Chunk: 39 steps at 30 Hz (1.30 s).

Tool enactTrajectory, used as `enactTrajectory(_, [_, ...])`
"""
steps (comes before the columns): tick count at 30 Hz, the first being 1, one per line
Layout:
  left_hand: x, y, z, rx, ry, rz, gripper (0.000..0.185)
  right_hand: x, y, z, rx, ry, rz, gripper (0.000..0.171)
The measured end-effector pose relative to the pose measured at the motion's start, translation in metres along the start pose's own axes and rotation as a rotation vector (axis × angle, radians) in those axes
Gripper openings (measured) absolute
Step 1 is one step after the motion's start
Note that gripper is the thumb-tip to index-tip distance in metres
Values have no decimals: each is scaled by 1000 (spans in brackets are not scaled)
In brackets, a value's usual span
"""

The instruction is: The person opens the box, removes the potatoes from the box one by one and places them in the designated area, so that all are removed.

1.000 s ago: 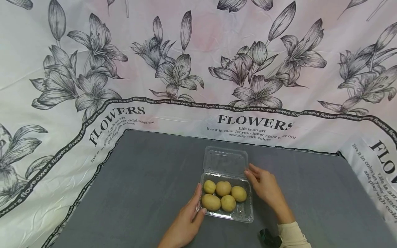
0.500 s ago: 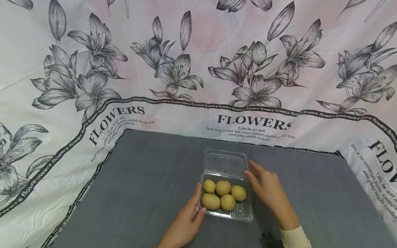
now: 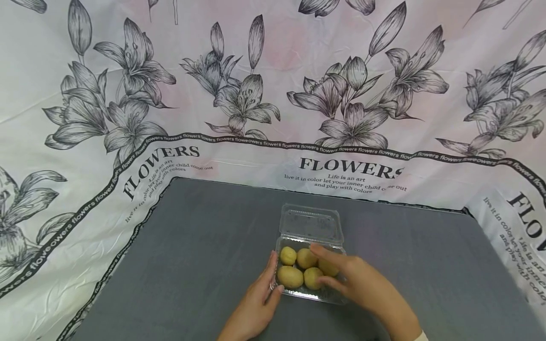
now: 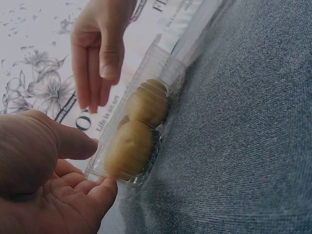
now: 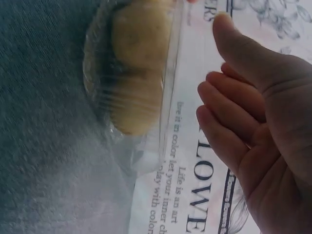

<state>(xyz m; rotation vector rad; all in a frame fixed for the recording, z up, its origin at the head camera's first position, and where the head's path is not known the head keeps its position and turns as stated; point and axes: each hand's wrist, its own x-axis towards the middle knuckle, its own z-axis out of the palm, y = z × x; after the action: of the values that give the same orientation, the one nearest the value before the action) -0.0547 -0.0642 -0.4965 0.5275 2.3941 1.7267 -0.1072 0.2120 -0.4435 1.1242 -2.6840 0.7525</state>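
Observation:
A clear plastic clamshell container (image 3: 299, 294) lies on the grey table, its lid (image 3: 310, 225) folded back away from the person. Several yellow-brown potatoes (image 3: 290, 277) sit inside in two rows. My left hand (image 3: 255, 299) holds the container's left side, the thumb at the near left corner and the fingers along the side wall. Above the right half of the container hovers my right hand (image 3: 362, 284), fingers extended, partly hiding the potatoes there. In the right wrist view the right hand (image 5: 263, 126) has nothing between its thumb and fingers and is apart from the potatoes (image 5: 139, 100).
The grey tabletop (image 3: 204, 246) spreads out on both sides of the container. Behind it and at the sides hangs a white cloth (image 3: 256, 163) printed with lilies and the word FLOWERS.
My right hand has left the right edge of the lid and moved left and nearer, over the potatoes. The left hand and container stay almost in place.

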Motion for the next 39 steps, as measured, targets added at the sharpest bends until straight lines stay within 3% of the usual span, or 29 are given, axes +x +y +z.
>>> enactTrajectory(3, [0,0,-1,-1,-1,-3,73,-2,-6,4,-48,-20,-28,64])
enactTrajectory(7, [0,1,-1,-4,1,-6,73,-4,-9,11,-103,-40,0,60])
enactTrajectory(11, [0,1,0,-2,6,-7,72,-6,-8,16,-138,-63,41,62])
enactTrajectory(23, [0,0,0,5,13,9,72,-9,-11,19,-199,-109,57,63])
enactTrajectory(39, [-1,1,0,15,13,-4,72,-12,-15,27,-281,-41,25,60])
